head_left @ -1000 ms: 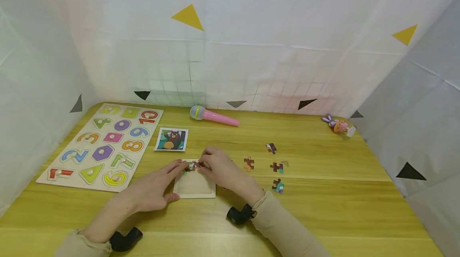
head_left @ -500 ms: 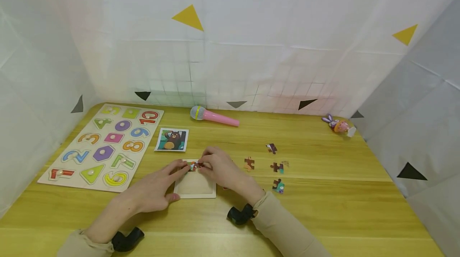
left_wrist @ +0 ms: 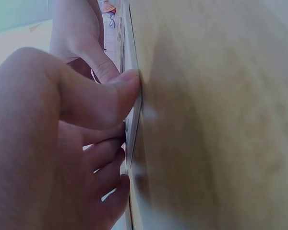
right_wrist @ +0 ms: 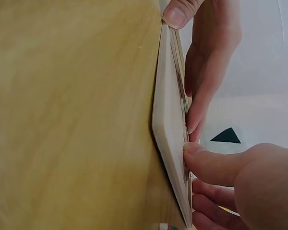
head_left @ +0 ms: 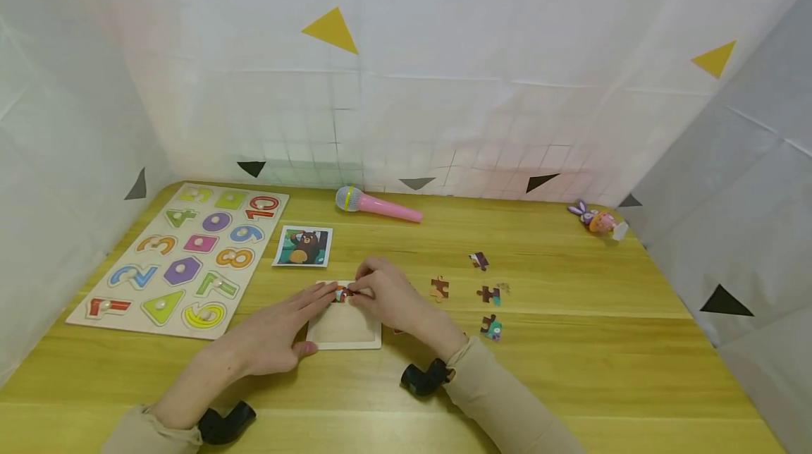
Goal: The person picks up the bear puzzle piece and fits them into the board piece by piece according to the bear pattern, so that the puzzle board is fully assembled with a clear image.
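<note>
A small square wooden puzzle tray [head_left: 345, 327] lies on the table with jigsaw pieces [head_left: 343, 292] along its far edge. My left hand [head_left: 273, 334] is spread over the tray's left side. Its fingertips press the pieces at the far left corner, while the left thumb [left_wrist: 125, 88] rests at the near left corner. At the far right corner my right hand [head_left: 390, 299] pinches a brown puzzle piece [head_left: 355, 291], which its fingers mostly hide. In the right wrist view, the right thumb [right_wrist: 194, 155] sits at the tray's rim.
Several loose puzzle pieces [head_left: 490, 295] lie to the right, some partly behind the right hand. A bear picture card [head_left: 303, 247] sits beyond the tray. Around them are a number board [head_left: 180, 256], a pink toy microphone [head_left: 387, 208] and a rabbit figure [head_left: 598, 220].
My left fingers have straightened and shifted slightly right over the pieces, covering more of them. The right hand stays at the far right corner with barely any movement.
</note>
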### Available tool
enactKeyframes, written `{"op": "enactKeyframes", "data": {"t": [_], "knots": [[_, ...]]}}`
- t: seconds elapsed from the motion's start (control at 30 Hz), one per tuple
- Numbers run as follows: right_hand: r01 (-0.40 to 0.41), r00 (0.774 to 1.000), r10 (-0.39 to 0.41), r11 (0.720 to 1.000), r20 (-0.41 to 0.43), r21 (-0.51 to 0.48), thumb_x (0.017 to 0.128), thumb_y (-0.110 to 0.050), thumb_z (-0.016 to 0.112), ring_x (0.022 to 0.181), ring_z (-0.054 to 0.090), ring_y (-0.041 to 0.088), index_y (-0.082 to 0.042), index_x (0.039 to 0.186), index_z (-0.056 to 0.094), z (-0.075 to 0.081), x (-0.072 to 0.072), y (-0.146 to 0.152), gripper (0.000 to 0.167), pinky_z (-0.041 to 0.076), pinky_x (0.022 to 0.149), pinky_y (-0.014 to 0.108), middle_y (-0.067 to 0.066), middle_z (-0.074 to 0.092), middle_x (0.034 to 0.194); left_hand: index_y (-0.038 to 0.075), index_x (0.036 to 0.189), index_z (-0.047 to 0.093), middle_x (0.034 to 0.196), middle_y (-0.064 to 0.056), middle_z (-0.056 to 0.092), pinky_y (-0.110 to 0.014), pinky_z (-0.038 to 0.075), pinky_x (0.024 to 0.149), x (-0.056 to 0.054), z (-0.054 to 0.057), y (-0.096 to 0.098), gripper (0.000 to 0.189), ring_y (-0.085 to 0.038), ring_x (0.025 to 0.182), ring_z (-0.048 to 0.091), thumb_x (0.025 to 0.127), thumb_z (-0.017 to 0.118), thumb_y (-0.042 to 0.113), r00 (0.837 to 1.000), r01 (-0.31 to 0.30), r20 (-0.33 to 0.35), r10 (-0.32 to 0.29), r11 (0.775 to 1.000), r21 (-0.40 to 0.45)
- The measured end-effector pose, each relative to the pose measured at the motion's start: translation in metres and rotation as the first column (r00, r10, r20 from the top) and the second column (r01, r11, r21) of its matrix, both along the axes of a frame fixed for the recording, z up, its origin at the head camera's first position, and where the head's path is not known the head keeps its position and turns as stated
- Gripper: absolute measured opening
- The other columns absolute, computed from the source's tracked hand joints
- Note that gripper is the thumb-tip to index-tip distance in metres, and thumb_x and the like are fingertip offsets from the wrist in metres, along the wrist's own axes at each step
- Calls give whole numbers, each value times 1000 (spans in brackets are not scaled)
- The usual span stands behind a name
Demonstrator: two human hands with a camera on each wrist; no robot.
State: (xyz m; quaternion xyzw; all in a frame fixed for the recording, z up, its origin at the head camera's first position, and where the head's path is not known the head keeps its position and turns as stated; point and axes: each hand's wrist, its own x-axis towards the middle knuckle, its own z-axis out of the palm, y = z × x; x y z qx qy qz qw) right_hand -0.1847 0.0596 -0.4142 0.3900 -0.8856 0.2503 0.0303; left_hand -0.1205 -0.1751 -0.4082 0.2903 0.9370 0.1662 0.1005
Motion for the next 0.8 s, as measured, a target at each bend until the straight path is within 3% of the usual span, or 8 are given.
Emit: {"op": "enactKeyframes", "data": {"t": [0.2,0.47,0.6,0.8], "knots": [[27,999,-25,999,28,-44,89,-19,77,93,57,19,-6,105,79,-4,-2,-1,20,50,81,31,4,65,101,16,160,26,166,-3,23,-53,42,109,-1,0,0,76,-30,148,33,95,65,26,1000,3,2,-3,1000,0],[90,992,-88,995,91,-29,90,-22,76,100,58,20,-6,110,75,-3,-1,-2,26,51,87,33,4,66,109,15,159,28,167,-2,20,-50,43,109,-1,-2,2,74,-28,149,30,95,64,25,999,34,-40,-35,999,-35],[92,993,-89,995,83,-25,90,-22,76,101,58,20,-7,111,76,-4,-1,-2,26,50,87,34,5,66,108,13,159,28,167,-1,19,-50,42,111,-1,-1,4,75,-27,150,28,94,63,21,999,39,-32,-40,999,-27],[84,995,-82,996,60,-32,90,-21,76,101,58,22,-7,113,76,-5,-2,-2,27,50,87,34,6,66,108,12,159,26,167,1,20,-50,45,107,-1,1,5,77,-27,145,38,92,62,15,999,34,-8,-34,999,-14]]}}
